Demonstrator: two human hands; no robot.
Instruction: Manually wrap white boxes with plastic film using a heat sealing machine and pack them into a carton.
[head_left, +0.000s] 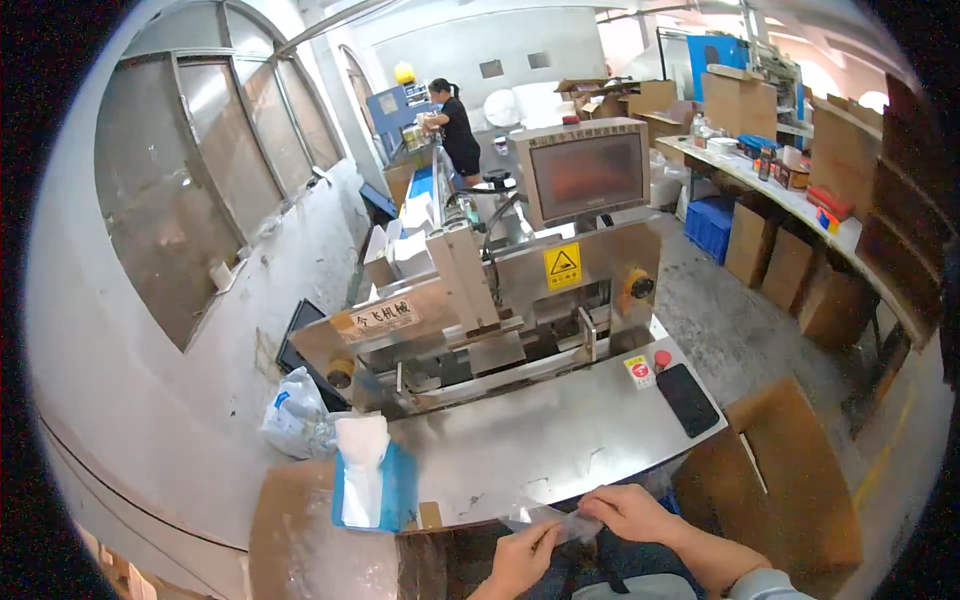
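Observation:
A small piece of clear plastic film [576,527], perhaps a thin bag, is stretched between my two hands at the front edge of the steel machine table [500,440]. My left hand [522,560] pinches one end between thumb and fingers. The other end is gripped by my right hand [632,514], a little higher and to the right. Left of my hands, a blue pack [403,485] with white paper sheets [362,470] stands at the table's near edge.
Ahead stands a metal machine with a screen [588,177]. A black phone [687,400] and red button [662,358] are on its right end. Open cardboard boxes [790,470] flank the table. A plastic bag [297,415] sits left. A person [458,130] works at the far end.

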